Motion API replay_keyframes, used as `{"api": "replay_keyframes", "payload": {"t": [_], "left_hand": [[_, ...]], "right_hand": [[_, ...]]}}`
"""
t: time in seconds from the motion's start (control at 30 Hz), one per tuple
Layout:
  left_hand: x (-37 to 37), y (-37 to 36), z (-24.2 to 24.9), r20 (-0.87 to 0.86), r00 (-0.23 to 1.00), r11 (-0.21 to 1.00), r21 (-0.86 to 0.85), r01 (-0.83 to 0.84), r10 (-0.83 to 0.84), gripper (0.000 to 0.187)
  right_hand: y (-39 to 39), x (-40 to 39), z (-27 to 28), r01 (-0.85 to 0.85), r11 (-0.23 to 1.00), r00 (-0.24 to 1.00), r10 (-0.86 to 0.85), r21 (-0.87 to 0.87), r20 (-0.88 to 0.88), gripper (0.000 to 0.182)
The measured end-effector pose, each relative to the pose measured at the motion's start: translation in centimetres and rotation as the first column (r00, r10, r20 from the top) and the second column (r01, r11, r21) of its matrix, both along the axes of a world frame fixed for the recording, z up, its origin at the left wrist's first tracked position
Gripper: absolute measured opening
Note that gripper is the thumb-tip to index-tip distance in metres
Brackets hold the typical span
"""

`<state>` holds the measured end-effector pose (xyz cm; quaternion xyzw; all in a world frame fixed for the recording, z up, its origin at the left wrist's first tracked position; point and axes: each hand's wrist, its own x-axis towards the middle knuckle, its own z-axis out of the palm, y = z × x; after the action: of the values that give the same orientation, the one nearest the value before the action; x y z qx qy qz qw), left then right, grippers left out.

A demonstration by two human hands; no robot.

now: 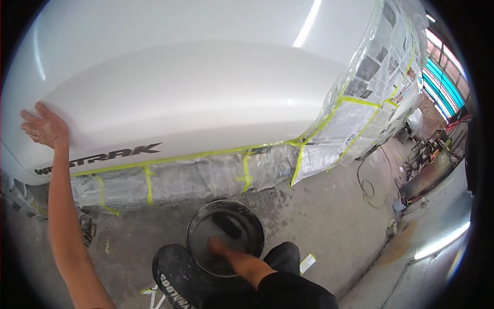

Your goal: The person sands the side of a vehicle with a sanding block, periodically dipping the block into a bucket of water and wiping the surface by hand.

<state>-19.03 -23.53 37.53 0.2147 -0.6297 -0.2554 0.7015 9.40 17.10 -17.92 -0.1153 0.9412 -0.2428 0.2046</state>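
My left hand point(46, 126) rests against the white vehicle panel point(206, 87), its fingers spread and nothing in them. Just below it is dark lettering point(121, 154), partly hidden by my left forearm. Down between my knees, my right hand point(217, 246) reaches into a black round bucket point(261, 234) of murky water. The water hides its fingers, so I cannot make out whether they hold anything. Close by in the bucket lies a dark oblong block point(227, 226), apart from the visible part of that hand.
Yellow tape point(211, 152) and plastic sheeting point(200, 172) line the panel's lower edge. Newspaper masking point(334, 129) covers the vehicle's right end. A cable point(366, 193) lies on the concrete floor point(319, 216). Tape scraps point(307, 263) lie near my knees.
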Motion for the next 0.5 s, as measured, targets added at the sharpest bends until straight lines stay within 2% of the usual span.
{"api": "replay_keyframes", "payload": {"t": [0.07,0.2,0.43,0.5], "left_hand": [[0.5,0.7,0.1,0.001,1.0,1.0,0.001,0.022,-0.022,0.077],[0.9,0.8,0.2,0.02,0.999,0.999,0.026,0.046,-0.047,0.074],[0.3,0.1,0.0,-0.02,1.0,1.0,-0.006,0.013,-0.013,0.072],[0.2,0.1,-0.1,-0.032,0.999,1.0,-0.016,0.018,-0.019,0.072]], "right_hand": [[-1.2,-0.1,-1.0,0.174,0.98,0.983,-0.167,-0.097,0.079,0.028],[-0.8,0.0,0.5,-0.043,0.997,0.967,0.057,-0.059,0.249,0.028],[-0.7,-0.8,1.2,-0.21,0.977,0.93,0.207,-0.023,0.304,0.031],[-0.1,-2.1,1.9,-0.319,0.948,0.915,0.307,0.004,0.262,0.032]]}}
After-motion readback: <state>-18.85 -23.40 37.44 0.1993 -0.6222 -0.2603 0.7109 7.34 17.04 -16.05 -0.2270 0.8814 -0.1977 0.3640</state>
